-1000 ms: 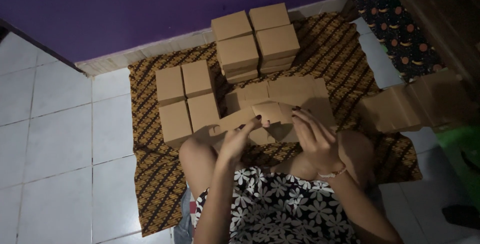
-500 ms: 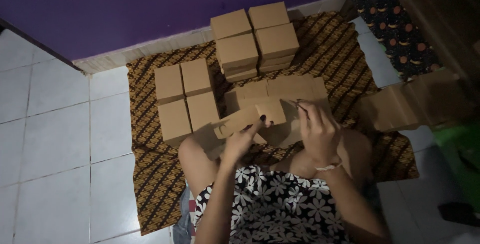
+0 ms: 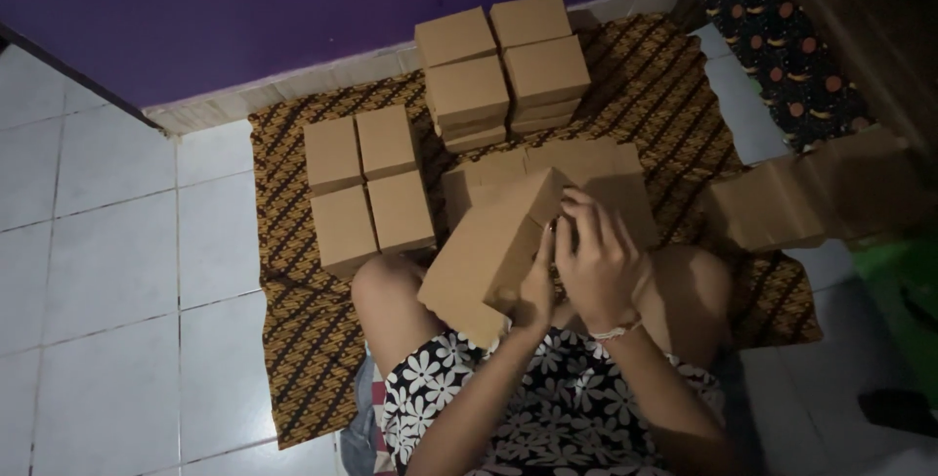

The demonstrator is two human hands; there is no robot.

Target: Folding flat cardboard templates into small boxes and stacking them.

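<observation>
I sit on a brown patterned cloth (image 3: pixel 293 339) and hold a brown cardboard box (image 3: pixel 484 251) tilted above my lap. My left hand (image 3: pixel 535 290) grips its near right edge from below. My right hand (image 3: pixel 601 261) presses against the box's right side, fingers curled over the edge. Flat cardboard pieces (image 3: pixel 606 178) lie just beyond the box. A low group of finished brown boxes (image 3: pixel 366 188) stands to the left, and a taller stack of boxes (image 3: pixel 503 65) stands farther back.
A purple wall (image 3: pixel 293 7) runs along the far side above a pale skirting. White floor tiles (image 3: pixel 107 271) spread to the left. More unfolded cardboard (image 3: pixel 791 202) rests at the right, near a dark patterned fabric (image 3: pixel 782 46) and something green (image 3: pixel 904 290).
The flat, partly folded cardboard in my hands has become a closed box shape, now tilted up toward me. Both hands have come together at its right side.
</observation>
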